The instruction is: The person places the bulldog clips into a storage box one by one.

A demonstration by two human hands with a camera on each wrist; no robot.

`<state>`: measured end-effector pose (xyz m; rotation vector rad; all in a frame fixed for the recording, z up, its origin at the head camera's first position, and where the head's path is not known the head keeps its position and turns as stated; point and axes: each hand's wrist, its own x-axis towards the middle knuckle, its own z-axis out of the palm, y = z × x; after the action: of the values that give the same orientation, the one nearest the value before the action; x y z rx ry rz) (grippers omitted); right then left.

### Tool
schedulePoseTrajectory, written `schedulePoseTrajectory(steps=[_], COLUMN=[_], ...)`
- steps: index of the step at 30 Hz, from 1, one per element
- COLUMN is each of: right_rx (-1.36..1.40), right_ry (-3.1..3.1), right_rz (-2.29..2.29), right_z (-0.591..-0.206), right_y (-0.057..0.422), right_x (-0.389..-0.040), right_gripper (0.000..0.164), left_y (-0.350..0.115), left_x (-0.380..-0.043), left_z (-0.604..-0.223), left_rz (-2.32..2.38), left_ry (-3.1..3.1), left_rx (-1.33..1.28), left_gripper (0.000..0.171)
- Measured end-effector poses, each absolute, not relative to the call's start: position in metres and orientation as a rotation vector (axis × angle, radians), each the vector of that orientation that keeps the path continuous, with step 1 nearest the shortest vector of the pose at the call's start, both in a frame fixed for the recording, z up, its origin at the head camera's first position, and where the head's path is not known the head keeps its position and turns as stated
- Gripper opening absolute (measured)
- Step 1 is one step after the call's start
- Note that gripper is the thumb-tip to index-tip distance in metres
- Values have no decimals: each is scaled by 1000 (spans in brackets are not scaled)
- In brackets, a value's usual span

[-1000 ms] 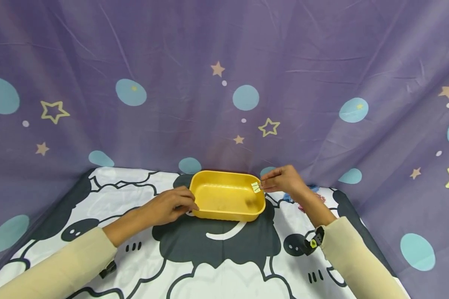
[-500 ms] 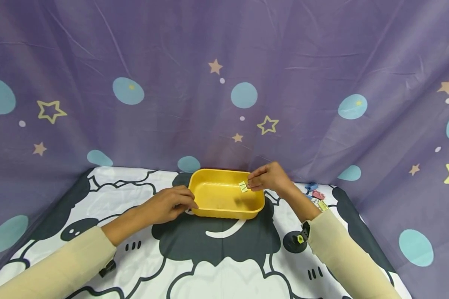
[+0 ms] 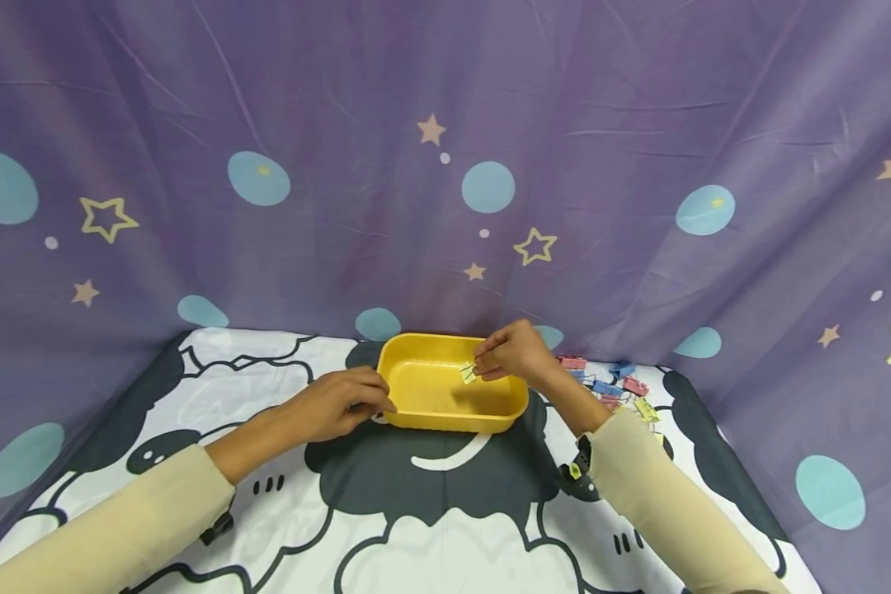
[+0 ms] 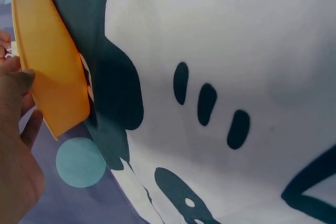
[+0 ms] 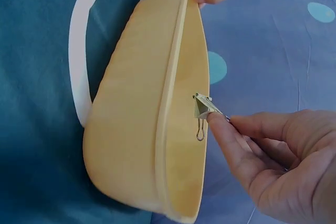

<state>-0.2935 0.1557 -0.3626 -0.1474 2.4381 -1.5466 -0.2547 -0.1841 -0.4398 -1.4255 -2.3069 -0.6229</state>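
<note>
A yellow plastic tray (image 3: pixel 431 419) stands at the back of the cloth-covered surface. My left hand (image 3: pixel 345 404) grips its left rim, thumb and fingers on either side of the wall. Over the tray's right half, my right hand (image 3: pixel 516 355) pinches a pale yellow binder clip (image 3: pixel 468 374) by one wire handle. In the right wrist view the binder clip (image 5: pixel 202 106) hangs at the tray's opening, its other wire handle pointing down, with the thumb and forefinger of the right hand (image 5: pixel 278 156) on it.
Several pink, blue and yellow binder clips (image 3: pixel 634 385) lie in a loose group right of the tray, partly behind the right forearm. A purple curtain (image 3: pixel 445 165) rises directly behind the tray. A sheep-print cloth (image 3: pixel 445 561) covers the surface.
My right hand has moved left with the binder clip, from the tray's right rim to over its inside. More of the clip group on the right has come into view. The left hand stays put.
</note>
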Motion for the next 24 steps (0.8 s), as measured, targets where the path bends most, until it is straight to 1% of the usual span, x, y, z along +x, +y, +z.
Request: schedulePoseTrajectory(steps=[11,24], right_rx=[-178,-221], right_ry=[2427,2420], right_rz=[-1563,-1517], right_z=[-368,-374], right_y=[131,106], right_x=[-296,-292], right_gripper=[18,16], left_y=[-184,-183], left_x=[-255,-253], left_z=[-440,-437], left_rz=[-616,-585], left_ry=[-2332,-2386], left_rx=[-1414,-1409], left_gripper=[29,29])
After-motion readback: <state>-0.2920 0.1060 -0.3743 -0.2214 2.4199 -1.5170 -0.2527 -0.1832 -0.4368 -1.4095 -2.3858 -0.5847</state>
